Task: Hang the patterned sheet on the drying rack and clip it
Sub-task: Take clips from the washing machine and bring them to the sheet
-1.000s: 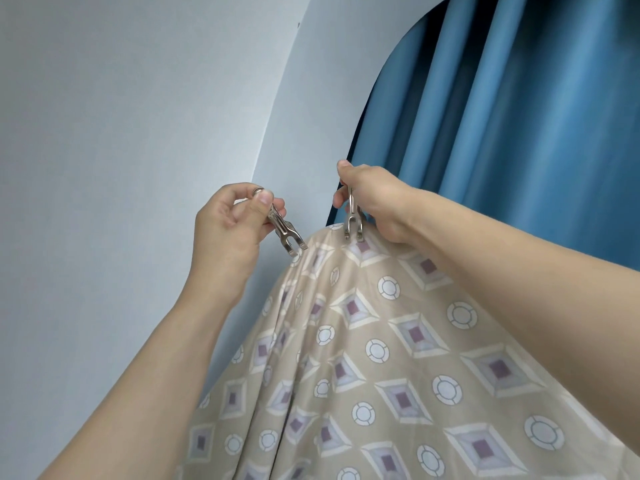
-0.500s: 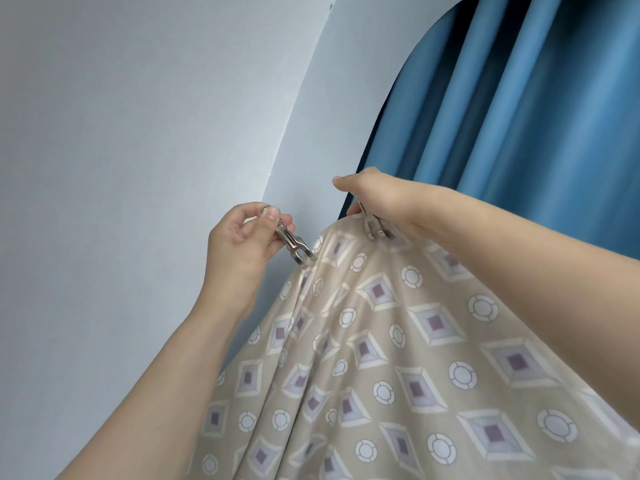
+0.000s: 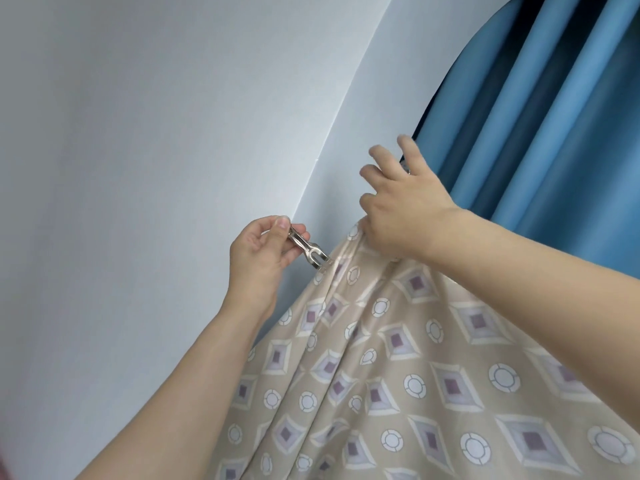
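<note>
Two hands are raised at the top edge of the patterned sheet (image 3: pixel 415 358) in the head view, the only view supplied. Left hand (image 3: pixel 258 258): fingers curled, thumb and forefinger pinching the handle end of a metal clip (image 3: pixel 306 249); the forked jaw end of that clip points down and to the right and meets the sheet's upper edge, though whether the jaws actually bite the fabric cannot be told. Right hand (image 3: pixel 398 209): fingers spread and mostly straight, lifted above the sheet's peak, with the heel of the hand resting on the bunched fabric; a small glint of metal shows behind its fingers, too hidden to identify. Sheet: beige, printed with mauve-centred diamonds and white rings, gathered to a peak between the two hands and falling away in folds toward the lower right, filling the bottom of the frame. Its support (presumably the rack's bar) is covered by fabric and the right hand. Surroundings: a plain pale wall (image 3: pixel 138 168) behind the left hand, and a blue curtain (image 3: pixel 554 116) hanging in pleats behind the right hand.
</note>
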The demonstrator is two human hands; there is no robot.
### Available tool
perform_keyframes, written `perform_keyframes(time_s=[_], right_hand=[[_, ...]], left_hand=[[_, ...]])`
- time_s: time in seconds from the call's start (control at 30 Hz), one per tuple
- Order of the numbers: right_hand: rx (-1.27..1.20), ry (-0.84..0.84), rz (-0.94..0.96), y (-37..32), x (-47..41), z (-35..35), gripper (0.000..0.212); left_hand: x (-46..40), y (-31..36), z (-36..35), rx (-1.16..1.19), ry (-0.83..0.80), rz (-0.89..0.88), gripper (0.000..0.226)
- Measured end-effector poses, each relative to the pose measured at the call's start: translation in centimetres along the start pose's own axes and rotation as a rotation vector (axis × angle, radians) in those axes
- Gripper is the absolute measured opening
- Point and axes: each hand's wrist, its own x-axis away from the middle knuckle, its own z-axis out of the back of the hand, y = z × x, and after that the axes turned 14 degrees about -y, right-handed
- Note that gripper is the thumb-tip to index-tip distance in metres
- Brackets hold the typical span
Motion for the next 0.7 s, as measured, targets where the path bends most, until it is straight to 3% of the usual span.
perform_keyframes(time_s=[0.1,0.23,0.53,0.7], right_hand=[[0.168,-0.154,0.04,-1.3,-0.5,1.0,0.048],[-0.105,-0.265,0.164,-2.8,-1.0,1.1,0.039],[-0.108,-0.273,0.309,-4.5,-2.7,-0.2,0.024],[-0.006,-0.105,0.345,-6.2,-2.9,-1.1,0.004]], left_hand=[[0.4,-0.7,0.9,0.008,0.035,0.002,0.013],[0.9,-1.6,2.0,0.018,0.071,0.017,0.014],[2.0,-4.3,2.7,0.076,0.109,0.082,0.012],[2.7,-5.3,3.3,0.061,0.075,0.112,0.011]])
